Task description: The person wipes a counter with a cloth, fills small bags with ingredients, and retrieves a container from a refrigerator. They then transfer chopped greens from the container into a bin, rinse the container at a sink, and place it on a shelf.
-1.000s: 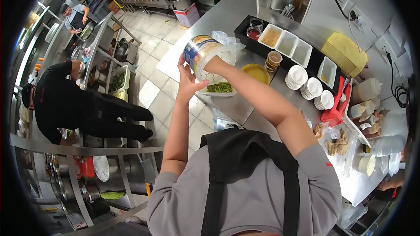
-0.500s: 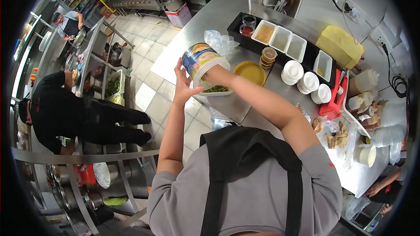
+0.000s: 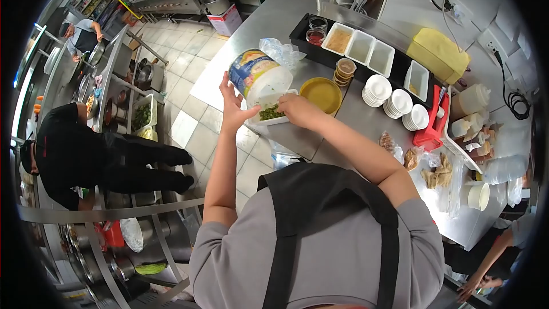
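Observation:
A labelled plastic tub (image 3: 251, 74) is tilted in my left hand (image 3: 233, 107), its open mouth facing right and down over a white container (image 3: 291, 92). Chopped greens (image 3: 270, 113) lie in that container. My right hand (image 3: 297, 110) is at the container's right side, outside the tub, its fingers curled together at the greens; whatever they hold is hidden. A yellow round dish (image 3: 321, 95) stands just right of my right hand. Behind the tub lies a clear plastic bag (image 3: 281, 52).
A black tray (image 3: 311, 44) with white containers spans the back counter. Stacked white dishes (image 3: 377, 88), small sauce cups (image 3: 345, 68) and a red holder (image 3: 430, 131) stand to the right. Co-workers (image 3: 91, 154) are at the left; another person's hands (image 3: 474, 286) show lower right.
My right hand has come out of the tub and moved down to the greens. The tub now shows its mouth more fully. The co-worker's hands at lower right have come further into view.

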Available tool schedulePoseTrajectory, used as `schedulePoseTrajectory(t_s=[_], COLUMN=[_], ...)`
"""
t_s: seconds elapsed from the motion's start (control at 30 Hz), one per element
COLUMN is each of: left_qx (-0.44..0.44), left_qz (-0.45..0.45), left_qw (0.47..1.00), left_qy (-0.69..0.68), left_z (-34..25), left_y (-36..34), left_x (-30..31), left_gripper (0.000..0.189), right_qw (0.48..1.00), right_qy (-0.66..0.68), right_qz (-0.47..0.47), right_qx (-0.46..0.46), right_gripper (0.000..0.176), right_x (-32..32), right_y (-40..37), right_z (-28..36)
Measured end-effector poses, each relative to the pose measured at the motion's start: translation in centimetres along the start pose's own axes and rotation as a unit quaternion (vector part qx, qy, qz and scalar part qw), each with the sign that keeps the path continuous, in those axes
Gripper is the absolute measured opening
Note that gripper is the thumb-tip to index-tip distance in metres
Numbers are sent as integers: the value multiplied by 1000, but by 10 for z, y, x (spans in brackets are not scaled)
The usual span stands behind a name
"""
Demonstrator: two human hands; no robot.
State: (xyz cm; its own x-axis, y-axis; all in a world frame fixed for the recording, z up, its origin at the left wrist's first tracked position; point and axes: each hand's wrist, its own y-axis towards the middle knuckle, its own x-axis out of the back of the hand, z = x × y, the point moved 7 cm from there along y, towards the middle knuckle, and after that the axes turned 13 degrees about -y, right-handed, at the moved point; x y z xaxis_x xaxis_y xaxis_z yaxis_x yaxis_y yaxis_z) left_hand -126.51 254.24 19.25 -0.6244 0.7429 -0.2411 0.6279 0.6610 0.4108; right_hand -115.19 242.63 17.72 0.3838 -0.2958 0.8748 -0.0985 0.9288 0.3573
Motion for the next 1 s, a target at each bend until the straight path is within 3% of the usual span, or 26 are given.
schedulePoseTrajectory(t_s=[0.07, 0.13, 0.2, 0.27, 0.33, 0.4, 0.47, 0.53, 0.6, 0.63, 0.7, 0.8, 0.87, 0.93, 1.0], left_qx=[-4, 18, 1, 83, 55, 62, 118, 143, 189, 204, 212, 209, 204, 209, 231], left_qz=[-13, -92, -164, -249, -264, -278, -302, -270, -168, -143, -127, -105, -152, -166, -97], left_qw=[1000, 995, 986, 963, 956, 949, 925, 931, 918, 914, 909, 909, 923, 926, 956], left_qy=[-11, -45, -10, -61, -117, -136, -199, -201, -306, -321, -334, -345, -288, -266, -155], left_z=[1, 4, -1, -3, -10, -11, -22, -26, -24, -20, -17, -11, -2, -6, 10], left_y=[1, 0, -7, -15, -13, -17, -20, -21, -19, -18, -17, -14, -16, -14, -16], left_x=[9, 23, 33, 38, 37, 34, 14, -5, -35, -42, -54, -62, -57, -73, -86], left_gripper=[117, 111, 92, 77, 63, 67, 68, 68, 64, 62, 61, 54, 49, 57, 74], right_qw=[1000, 999, 993, 992, 990, 988, 980, 963, 976, 976, 980, 983, 986, 984, 982], right_qy=[9, 17, 27, 27, 27, 104, 125, 115, 10, 11, -84, -89, -22, 67, 91], right_qz=[-3, -7, -34, -47, -61, -77, -101, -164, -111, -110, 0, 12, 20, 35, 42], right_qx=[-21, -42, -110, -115, -122, -88, -113, -181, -186, -186, -182, -158, -163, -163, -161], right_gripper=[11, 10, 7, 8, 9, 14, 18, 17, 16, 16, 16, 14, 13, 12, 11], right_x=[7, 13, 16, 6, 4, 12, 37, 64, 65, 65, 49, 53, 72, 105, 149], right_y=[0, 2, 4, 5, 1, 4, -8, -34, -66, -81, -104, -120, -131, -142, -153], right_z=[4, 6, 2, -3, -8, -4, -10, -35, -58, -64, -67, -56, -45, -31, -16])
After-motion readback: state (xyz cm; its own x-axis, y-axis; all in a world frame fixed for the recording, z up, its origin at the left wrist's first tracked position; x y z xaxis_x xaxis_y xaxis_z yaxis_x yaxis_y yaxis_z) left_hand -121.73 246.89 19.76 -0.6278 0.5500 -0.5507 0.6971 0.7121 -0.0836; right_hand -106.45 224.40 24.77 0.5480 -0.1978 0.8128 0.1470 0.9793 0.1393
